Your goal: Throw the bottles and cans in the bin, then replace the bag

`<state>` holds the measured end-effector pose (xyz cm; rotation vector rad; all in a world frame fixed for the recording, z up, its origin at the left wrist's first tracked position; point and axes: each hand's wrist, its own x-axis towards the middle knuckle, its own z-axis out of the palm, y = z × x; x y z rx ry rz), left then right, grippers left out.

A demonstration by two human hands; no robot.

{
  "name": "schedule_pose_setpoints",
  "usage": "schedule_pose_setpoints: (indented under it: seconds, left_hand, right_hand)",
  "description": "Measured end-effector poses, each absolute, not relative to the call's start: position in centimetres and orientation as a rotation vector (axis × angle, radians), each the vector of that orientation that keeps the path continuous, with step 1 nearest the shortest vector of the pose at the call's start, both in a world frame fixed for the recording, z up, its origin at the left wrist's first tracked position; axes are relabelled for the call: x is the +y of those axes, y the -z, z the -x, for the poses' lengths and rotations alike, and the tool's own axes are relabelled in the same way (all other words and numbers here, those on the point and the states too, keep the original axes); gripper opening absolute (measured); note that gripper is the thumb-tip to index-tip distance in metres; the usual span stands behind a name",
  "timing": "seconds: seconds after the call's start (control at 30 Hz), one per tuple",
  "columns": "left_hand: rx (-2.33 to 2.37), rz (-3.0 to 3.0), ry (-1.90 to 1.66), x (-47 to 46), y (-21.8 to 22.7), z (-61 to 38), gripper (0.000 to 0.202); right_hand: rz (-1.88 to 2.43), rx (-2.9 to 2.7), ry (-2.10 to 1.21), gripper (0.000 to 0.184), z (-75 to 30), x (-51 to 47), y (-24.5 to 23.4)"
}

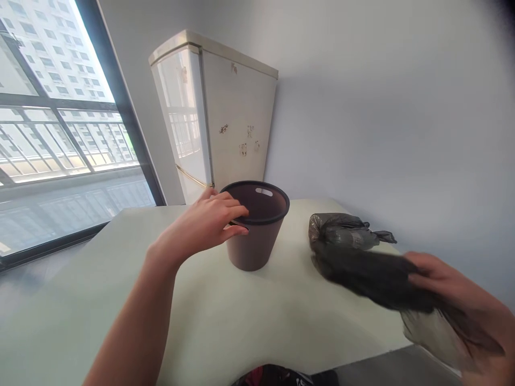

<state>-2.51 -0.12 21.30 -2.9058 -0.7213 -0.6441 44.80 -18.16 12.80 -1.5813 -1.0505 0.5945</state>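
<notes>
A brown trash bin (253,244) with a dark rim and a handle slot stands upright on the pale table. My left hand (219,217) grips its near left rim, fingers over the edge and thumb on the outer side. At the right, my right hand (446,289) is closed on a black plastic bag (366,273), which stretches left from the fingers, crumpled and smeared by motion. Just behind it, a second black plastic bag (346,228), bunched and partly see-through, lies on the table. The held bag overlaps it in view; whether they touch I cannot tell.
The pale green table (217,321) ends at the wall on the right. Behind it stands a white refrigerator (237,118) with worn patches. A dark-framed glass window (68,123) is on the left. Dark fabric (277,375) shows at the bottom edge.
</notes>
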Motion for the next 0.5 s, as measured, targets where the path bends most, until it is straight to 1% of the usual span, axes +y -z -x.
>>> schedule_pose_setpoints:
  seconds: [0.03,0.07,0.2,0.27,0.33,0.43,0.5]
  left_hand:
    - [-0.724,2.903,0.739,-0.4,-21.4,2.4,0.02]
    - [-0.749,2.896,0.862,-0.8,-21.6,2.3,0.023]
    - [-1.022,2.947,1.395,-2.8,-22.1,1.5,0.028]
    - [-1.105,3.1,1.562,-3.7,-22.2,1.1,0.035]
    - [-1.102,3.259,1.675,-4.1,-22.2,0.8,0.039]
    - [-1.106,3.257,1.893,-4.1,-22.1,0.6,0.033]
    - [-1.125,3.057,2.125,-3.8,-22.2,0.7,0.029]
  right_hand:
    - [1.566,-1.034,-0.741,0.04,-43.2,-17.5,-13.5]
    - [1.505,-0.993,-0.788,0.039,-41.5,-16.6,-14.2]
    - [1.143,-1.089,-0.687,0.035,-33.7,-12.2,-17.0]
    - [1.062,-1.244,-0.697,0.035,-29.8,-10.4,-18.7]
    - [1.035,-1.518,-0.597,0.035,-26.4,-9.2,-20.4]
    - [1.008,-1.86,-0.423,0.034,-23.1,-8.2,-22.3]
    - [0.965,-1.915,-0.472,0.033,-22.1,-7.6,-22.8]
